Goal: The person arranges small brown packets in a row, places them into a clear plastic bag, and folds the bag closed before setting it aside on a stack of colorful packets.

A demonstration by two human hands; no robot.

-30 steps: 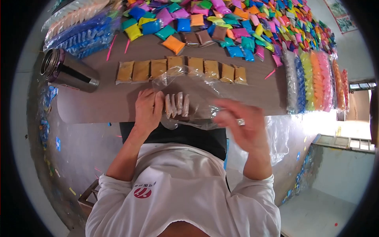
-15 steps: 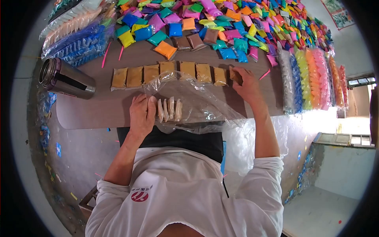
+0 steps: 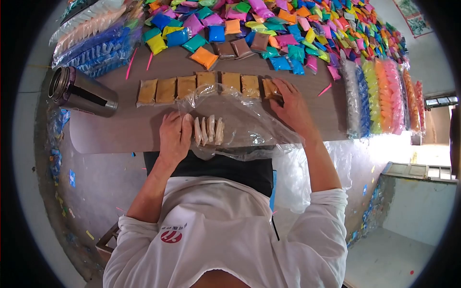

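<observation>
My right hand [image 3: 292, 106] has its fingers closed around a tan clay packet [image 3: 269, 89] at the right end of a row. To its left lie several more flat tan packets [image 3: 186, 88] in clear wrappers. My left hand [image 3: 175, 135] is curled at the left side of a large clear plastic bag [image 3: 249, 126], its fingers closed on the bag's edge. Right beside the left thumb, several tan packets [image 3: 211, 130] stand on edge in the bag. The bag spreads across the table's front edge and under my right forearm.
A big heap of colourful packets [image 3: 288, 29] covers the back of the table [image 3: 115, 137]. On the left lies a steel flask [image 3: 89, 93] near bagged blue packets [image 3: 101, 55]. Long bags of packets [image 3: 382, 96] line the right side. Pink strips [image 3: 325, 89] lie about.
My right hand has moved left along the row with the end packet, coming up to the packet beside it. The left hand stays by the standing packets. The view has shifted slightly.
</observation>
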